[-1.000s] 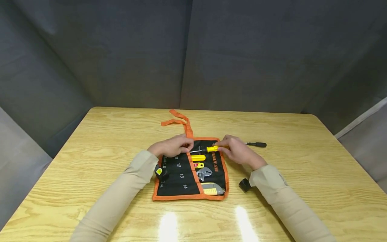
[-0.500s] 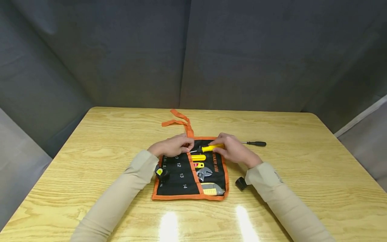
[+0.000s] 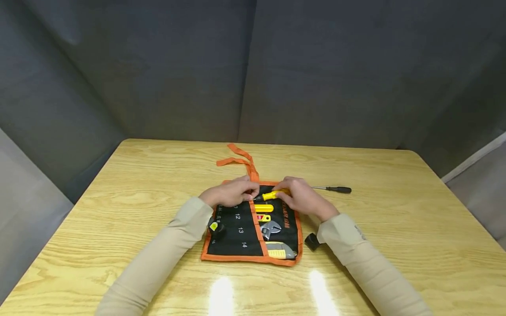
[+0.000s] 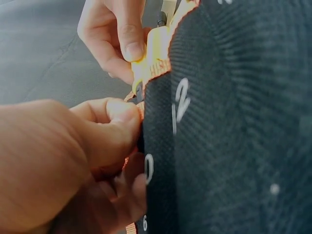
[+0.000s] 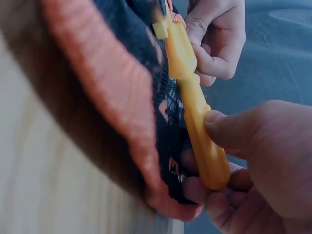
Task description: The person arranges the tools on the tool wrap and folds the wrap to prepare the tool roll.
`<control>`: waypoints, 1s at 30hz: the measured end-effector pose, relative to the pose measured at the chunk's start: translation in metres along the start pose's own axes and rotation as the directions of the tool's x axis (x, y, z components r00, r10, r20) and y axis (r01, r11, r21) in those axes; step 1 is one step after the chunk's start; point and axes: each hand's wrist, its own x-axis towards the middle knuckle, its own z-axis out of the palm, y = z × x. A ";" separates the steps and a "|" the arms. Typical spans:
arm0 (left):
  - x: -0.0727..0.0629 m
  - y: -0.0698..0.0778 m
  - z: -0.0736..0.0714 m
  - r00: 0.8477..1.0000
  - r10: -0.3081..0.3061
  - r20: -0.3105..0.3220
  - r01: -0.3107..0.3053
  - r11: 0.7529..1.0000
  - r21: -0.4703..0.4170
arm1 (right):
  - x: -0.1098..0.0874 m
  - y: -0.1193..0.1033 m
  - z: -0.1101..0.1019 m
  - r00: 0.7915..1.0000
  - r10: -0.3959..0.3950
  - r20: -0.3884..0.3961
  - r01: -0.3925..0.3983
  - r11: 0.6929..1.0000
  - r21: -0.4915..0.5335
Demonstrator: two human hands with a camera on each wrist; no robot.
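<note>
A black tool roll (image 3: pixel 227 248) with orange trim lies unrolled on the table. My left hand (image 3: pixel 233 193) pinches the orange-edged pocket opening between thumb and forefinger, near its far end. With my right hand (image 3: pixel 306 199) I hold a screwdriver (image 3: pixel 270 195) by its yellow handle (image 5: pixel 207 146). Its tip end is at the pocket edge beside my left fingertips, mostly hidden there. Nearer in the pockets sit another yellow handle (image 3: pixel 264 208), a red-and-yellow tool end (image 3: pixel 263 217), an adjustable wrench (image 3: pixel 271 228) and a yellow-and-grey utility knife (image 3: pixel 281 251).
Beyond my right hand lies a screwdriver with a black handle (image 3: pixel 340 189) on the wooden table (image 3: pixel 375 245). Orange ties (image 3: pixel 241 158) stretch from the roll's far edge. Grey cloth (image 3: pixel 178 70) hangs behind the table.
My right hand has moved left, sliding the yellow screwdriver toward the pocket; less of its shaft shows now. My left hand keeps its pinch on the pocket edge.
</note>
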 end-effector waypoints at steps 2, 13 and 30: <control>0.000 0.000 0.000 1.000 -0.001 -0.003 0.001 1.000 0.004 | 0.000 -0.002 0.001 1.000 0.008 -0.013 -0.008 1.000 0.003; -0.002 0.003 -0.001 1.000 0.009 -0.011 -0.008 1.000 0.024 | 0.000 -0.005 0.006 0.999 -0.019 -0.036 0.021 0.999 0.045; 0.002 0.004 0.001 1.000 0.007 0.006 -0.007 1.000 0.028 | 0.003 -0.015 0.016 0.999 -0.026 -0.020 0.029 0.990 0.136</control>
